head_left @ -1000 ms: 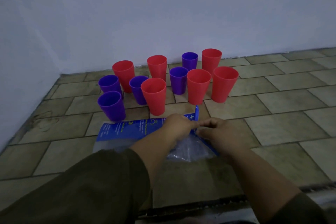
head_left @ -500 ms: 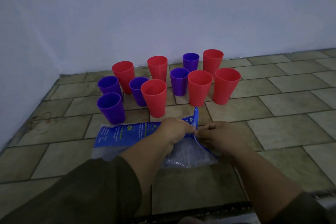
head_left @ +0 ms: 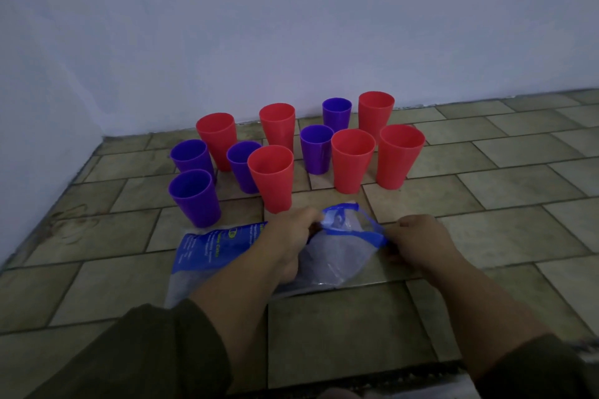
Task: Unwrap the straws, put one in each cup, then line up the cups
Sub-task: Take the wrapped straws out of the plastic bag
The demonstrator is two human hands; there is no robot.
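While pinching blue rim of plastic straw bag (head_left: 340, 257), left hand (head_left: 291, 233) and right hand (head_left: 421, 240) opposite, we are holding mouth apart: unwrapping step. Next, we judge, reaching inside.

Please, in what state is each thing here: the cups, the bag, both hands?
Red cups: upright, no straw inside.
Purple cups: upright, no straw inside.
Bag: lying on the floor, mouth pulled open.
Left hand: pinches the bag's edge.
Right hand: pinches the opposite edge.

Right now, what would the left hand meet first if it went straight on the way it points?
Beyond the plastic bag that the left hand grips, probably the front-middle red cup; depth is unclear.
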